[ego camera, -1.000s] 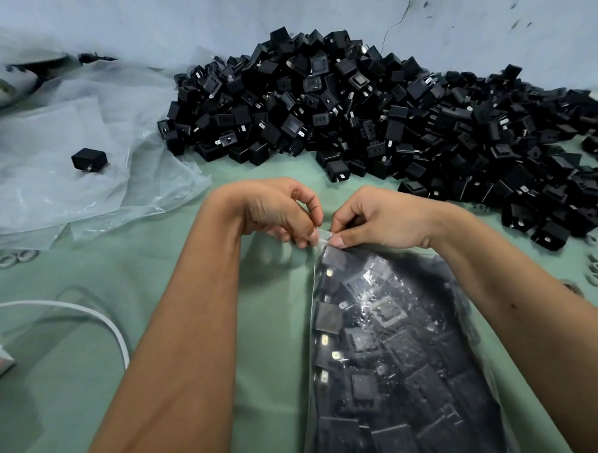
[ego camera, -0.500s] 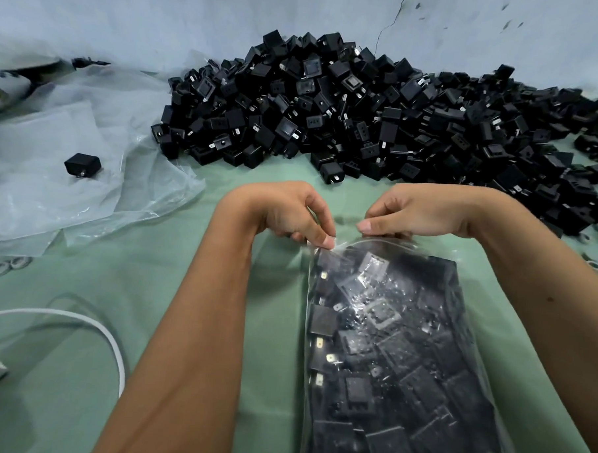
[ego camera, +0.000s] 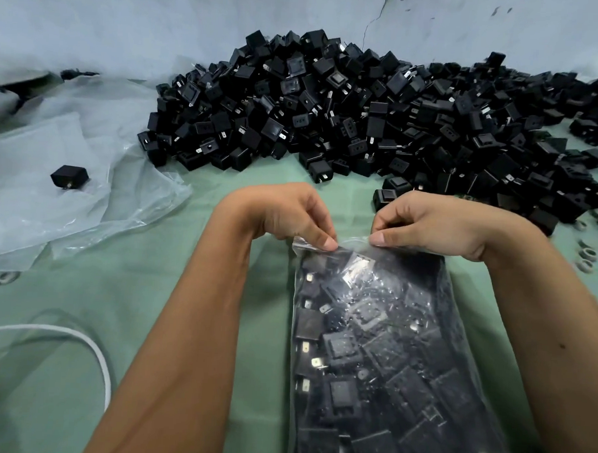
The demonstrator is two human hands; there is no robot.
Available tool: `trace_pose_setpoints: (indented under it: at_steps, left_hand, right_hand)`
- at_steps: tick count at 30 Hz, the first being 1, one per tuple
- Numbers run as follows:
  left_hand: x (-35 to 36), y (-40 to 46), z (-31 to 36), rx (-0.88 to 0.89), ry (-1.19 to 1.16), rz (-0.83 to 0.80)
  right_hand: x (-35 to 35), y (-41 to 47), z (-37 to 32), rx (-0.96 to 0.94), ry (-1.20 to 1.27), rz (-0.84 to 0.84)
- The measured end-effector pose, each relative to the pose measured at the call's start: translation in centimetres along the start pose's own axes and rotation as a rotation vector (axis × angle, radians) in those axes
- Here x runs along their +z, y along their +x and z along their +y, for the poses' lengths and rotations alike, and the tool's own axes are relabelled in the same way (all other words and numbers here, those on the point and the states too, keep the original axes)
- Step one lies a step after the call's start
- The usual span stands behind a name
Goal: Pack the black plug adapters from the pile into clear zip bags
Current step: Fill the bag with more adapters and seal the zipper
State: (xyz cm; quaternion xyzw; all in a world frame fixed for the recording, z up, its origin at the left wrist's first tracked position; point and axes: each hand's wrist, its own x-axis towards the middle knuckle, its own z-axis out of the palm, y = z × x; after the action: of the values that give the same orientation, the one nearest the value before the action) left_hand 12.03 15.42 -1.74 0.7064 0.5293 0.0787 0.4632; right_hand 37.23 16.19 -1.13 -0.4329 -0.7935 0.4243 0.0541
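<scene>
A clear zip bag (ego camera: 388, 350) full of black plug adapters lies lengthwise on the green surface, its mouth pointing away from me. My left hand (ego camera: 287, 215) pinches the left end of the bag's top strip between thumb and forefinger. My right hand (ego camera: 434, 225) pinches the same strip a little to the right, with a short gap between the two hands. Behind the hands a large pile of black plug adapters (ego camera: 381, 117) spreads along the wall.
Crumpled clear plastic sheeting (ego camera: 69, 189) covers the left side, with one loose adapter (ego camera: 69, 177) on it. A white cable (ego camera: 90, 350) curves at the lower left. Small grey rings (ego camera: 587, 259) lie at the right edge. A pale wall (ego camera: 162, 21) closes the back.
My right hand has slid to the right along the bag's top strip, widening the gap from my left hand. My left hand has kept its pinch at the left corner.
</scene>
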Motion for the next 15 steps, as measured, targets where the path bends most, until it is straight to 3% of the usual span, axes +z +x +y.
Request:
trace_pose_setpoints:
  at_steps: [15]
  left_hand:
    - [-0.2, 0.2, -1.4, 0.039, -0.246, -0.013]
  right_hand:
    - [2.3, 1.7, -1.6, -0.107, 0.131, 0.03]
